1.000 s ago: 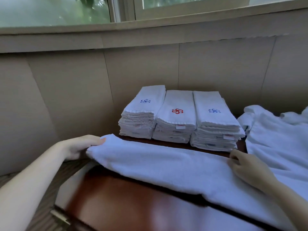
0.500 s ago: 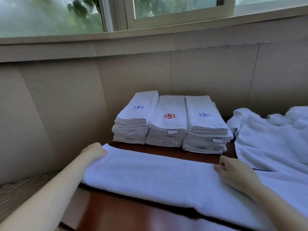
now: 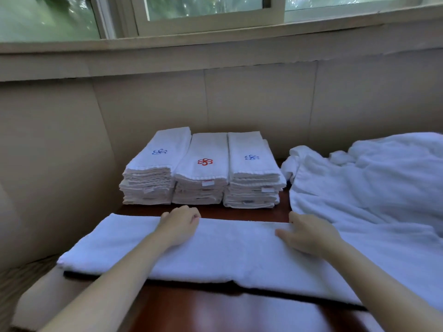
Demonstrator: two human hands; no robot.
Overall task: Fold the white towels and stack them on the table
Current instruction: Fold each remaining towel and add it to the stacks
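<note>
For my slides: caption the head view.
Left hand and right hand hold a long white terry towel before three folded-towel stacks.

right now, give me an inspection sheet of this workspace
surface: red-brown table, glossy
job's things: towel folded into a long strip across the table; three stacks side by side at the back; unfolded pile at the right
clutter: nothing seen
hands: left hand on the towel, fingers curled at its far edge; right hand rests on the towel, thumb spread, grip unclear
cables: nothing seen
surroundings: beige wall behind the stacks; window above
</note>
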